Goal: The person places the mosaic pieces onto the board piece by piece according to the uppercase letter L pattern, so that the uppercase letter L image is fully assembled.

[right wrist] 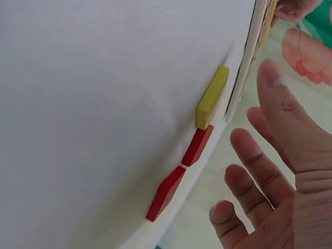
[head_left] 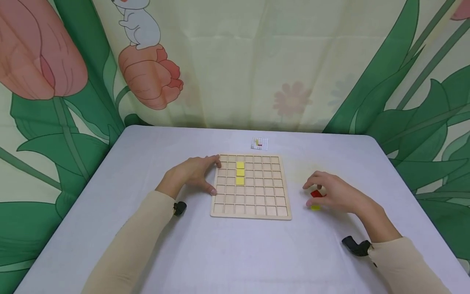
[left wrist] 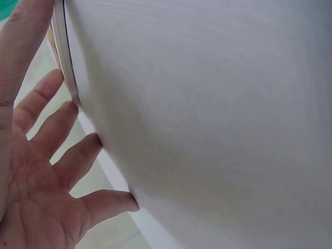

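Note:
A light wooden grid board point(head_left: 249, 217) lies on the table with three yellow square tiles point(head_left: 240, 172) in one column near its upper left. My left hand point(head_left: 192, 175) is spread along the board's left edge, thumb and fingertip touching the rim. Off the board's right side, my right hand point(head_left: 334, 192) hovers over loose tiles with its fingers loosely bent and nothing between them. Seen from the right wrist, those are a yellow tile point(right wrist: 212, 98) and two red tiles point(right wrist: 166, 194), lying in a row apart from the fingers. From the head, the hand partly covers them.
A small card point(head_left: 259, 143) printed with a grid and coloured squares lies behind the board. The white-covered table point(head_left: 235, 257) reaches back to a patterned curtain point(head_left: 235, 73). Black wrist cameras point(head_left: 357, 246) are worn on both wrists.

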Demonstrator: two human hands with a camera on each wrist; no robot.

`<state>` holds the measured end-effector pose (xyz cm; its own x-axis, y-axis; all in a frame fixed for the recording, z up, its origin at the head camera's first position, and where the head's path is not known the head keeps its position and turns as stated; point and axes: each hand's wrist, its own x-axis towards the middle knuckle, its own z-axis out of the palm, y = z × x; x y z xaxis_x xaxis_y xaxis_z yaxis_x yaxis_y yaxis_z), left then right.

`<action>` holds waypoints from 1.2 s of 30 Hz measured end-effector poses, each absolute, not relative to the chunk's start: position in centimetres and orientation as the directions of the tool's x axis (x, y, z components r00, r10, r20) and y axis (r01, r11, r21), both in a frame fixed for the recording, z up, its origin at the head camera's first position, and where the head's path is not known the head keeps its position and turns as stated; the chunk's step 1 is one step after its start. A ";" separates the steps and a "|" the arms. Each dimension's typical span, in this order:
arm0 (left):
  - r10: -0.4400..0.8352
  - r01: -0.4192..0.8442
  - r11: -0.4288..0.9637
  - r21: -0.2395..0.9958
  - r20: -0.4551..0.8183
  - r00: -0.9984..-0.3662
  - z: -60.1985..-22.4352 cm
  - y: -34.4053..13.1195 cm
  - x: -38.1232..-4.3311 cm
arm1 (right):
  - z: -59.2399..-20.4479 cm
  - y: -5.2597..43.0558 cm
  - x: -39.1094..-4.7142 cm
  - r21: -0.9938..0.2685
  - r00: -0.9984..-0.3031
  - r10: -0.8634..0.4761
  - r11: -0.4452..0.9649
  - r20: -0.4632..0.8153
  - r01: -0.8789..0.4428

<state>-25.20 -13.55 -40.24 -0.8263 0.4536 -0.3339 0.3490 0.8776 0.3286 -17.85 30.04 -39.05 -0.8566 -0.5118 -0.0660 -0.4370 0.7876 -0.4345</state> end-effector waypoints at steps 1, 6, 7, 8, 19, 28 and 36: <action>0.453 0.349 0.879 0.325 -0.335 -0.827 -40.2 -13.6 -25.2 | -39.1 30.3 -17.8 -0.437 -0.857 -0.511 0.789 -0.074 -0.432; 0.455 0.353 0.876 0.328 -0.325 -0.829 -40.5 -13.6 -25.3 | -39.2 31.2 -17.5 -0.433 -0.857 -0.503 0.801 -0.110 -0.414; 0.458 0.354 0.874 0.334 -0.321 -0.829 -40.5 -13.6 -25.3 | -39.2 31.4 -17.4 -0.431 -0.859 -0.499 0.805 -0.118 -0.408; 0.459 0.353 0.872 0.338 -0.321 -0.828 -40.5 -13.6 -25.3 | -39.2 31.6 -17.4 -0.427 -0.860 -0.495 0.809 -0.124 -0.404; 0.460 0.358 0.873 0.332 -0.317 -0.829 -40.4 -13.8 -25.0 | -39.6 32.2 -16.6 -0.409 -0.867 -0.483 0.821 -0.124 -0.398; 0.457 0.351 0.875 0.334 -0.327 -0.827 -40.7 -13.7 -25.2 | -39.7 32.1 -16.3 -0.392 -0.873 -0.474 0.830 -0.119 -0.397; 0.446 0.340 0.880 0.331 -0.332 -0.831 -40.8 -13.7 -25.3 | -39.8 31.9 -16.6 -0.395 -0.862 -0.499 0.811 -0.084 -0.431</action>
